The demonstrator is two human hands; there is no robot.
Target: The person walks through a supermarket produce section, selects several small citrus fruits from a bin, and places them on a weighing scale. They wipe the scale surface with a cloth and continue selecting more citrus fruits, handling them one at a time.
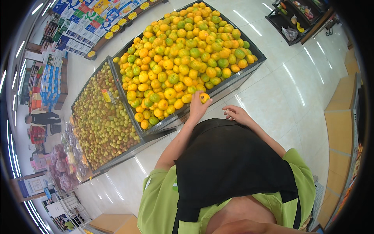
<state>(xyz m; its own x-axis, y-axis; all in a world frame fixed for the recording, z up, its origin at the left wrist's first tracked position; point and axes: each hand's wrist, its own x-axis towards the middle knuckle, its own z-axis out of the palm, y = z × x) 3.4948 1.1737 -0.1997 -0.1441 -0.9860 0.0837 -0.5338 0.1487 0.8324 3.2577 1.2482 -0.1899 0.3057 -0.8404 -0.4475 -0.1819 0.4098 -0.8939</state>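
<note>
My left hand [198, 103] is closed round a single mandarin [204, 98], held at the near edge of a dark-framed bin [233, 83]. Heaped high in that bin are mandarins [183, 54], orange and yellow with patches of green. In front of my black apron [233, 163], my right hand [236, 113] hovers with nothing in it, its fingers loosely curled but apart. It is to the right of the left hand and touches no fruit.
Left of the mandarins, an adjoining bin holds small green-brown fruit [105, 121] with a yellow-red sign [108, 96]. Boxed goods [93, 23] stand at the far left. A person [43, 118] is in the aisle. Black produce trays [298, 19] are at the far right, wooden shelving [337, 128] nearer.
</note>
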